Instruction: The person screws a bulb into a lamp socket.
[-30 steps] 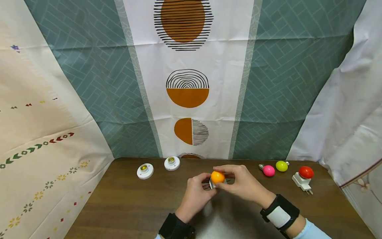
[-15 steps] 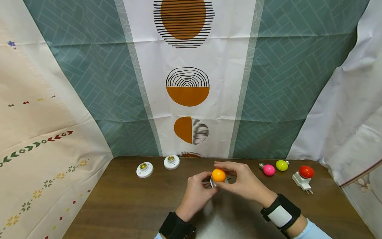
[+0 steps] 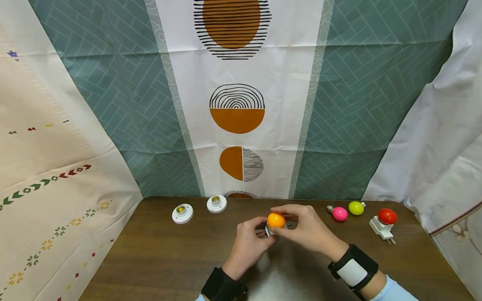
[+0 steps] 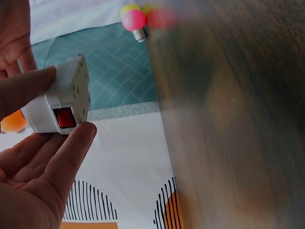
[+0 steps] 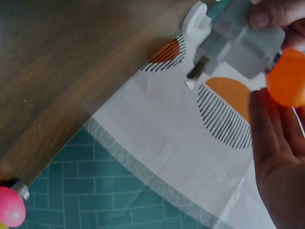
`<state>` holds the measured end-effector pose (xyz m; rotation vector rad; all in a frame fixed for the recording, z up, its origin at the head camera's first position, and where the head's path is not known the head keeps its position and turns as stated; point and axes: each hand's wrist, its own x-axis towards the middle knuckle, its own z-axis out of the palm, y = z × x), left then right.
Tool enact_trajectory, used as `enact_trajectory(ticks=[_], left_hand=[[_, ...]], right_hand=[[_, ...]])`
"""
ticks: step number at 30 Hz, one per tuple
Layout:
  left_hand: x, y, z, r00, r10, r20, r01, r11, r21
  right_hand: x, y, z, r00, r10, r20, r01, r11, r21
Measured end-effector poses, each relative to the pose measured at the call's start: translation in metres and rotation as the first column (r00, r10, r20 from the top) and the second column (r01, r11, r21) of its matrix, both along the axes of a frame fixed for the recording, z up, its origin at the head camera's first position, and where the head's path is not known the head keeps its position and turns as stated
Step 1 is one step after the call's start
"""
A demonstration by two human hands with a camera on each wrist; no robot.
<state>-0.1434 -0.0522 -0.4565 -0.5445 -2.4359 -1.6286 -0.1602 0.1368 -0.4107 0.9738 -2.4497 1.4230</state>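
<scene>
My left hand [image 3: 250, 244] holds a white plug-in lamp socket [image 4: 47, 107] with a red rocker switch [image 4: 65, 117] on its side. An orange round bulb [image 3: 276, 220] sits at the socket's mouth, its metal base mostly hidden, as the right wrist view shows. With thumb and fingers, my right hand [image 3: 306, 230] grips the bulb from the right. Both hands are close together above the table's middle. Flat pins of the socket [image 5: 252, 47] point away from the bulb. How deep the bulb sits in the socket cannot be told.
Two round white lamp holders [image 3: 182, 214] stand at the back left of the brown table [image 3: 169, 255]. At the back right lie a pink bulb [image 3: 339, 214] and a yellow-green bulb [image 3: 355, 208]. Beside them, a red bulb [image 3: 387, 216] sits in another white plug-in socket [image 3: 381, 228].
My right thumb and fingers have shifted slightly around the orange bulb. Both hands stay almost in place, the left still holding the socket. The head view has tilted a little.
</scene>
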Motion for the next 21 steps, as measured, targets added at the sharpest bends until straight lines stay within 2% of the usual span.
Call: enact_trajectory(ticks=[4,8,21], left_hand=[[0.0012,-0.0024,0.0005,1.0,0.008,-0.009,-0.008,1.0,-0.015],[0.0011,-0.0031,0.0002,1.0,0.007,-0.027,-0.007,1.0,-0.021],[0.0042,-0.0029,0.0024,0.999,0.002,-0.036,-0.002,1.0,-0.001]], right_hand=[[-0.001,0.0017,0.0028,0.997,0.067,0.025,-0.068,0.996,0.049],[-0.001,0.0013,0.0028,0.994,0.104,0.035,-0.105,0.994,0.036],[0.0038,-0.0033,0.0038,0.999,0.042,0.011,-0.041,0.999,-0.021]])
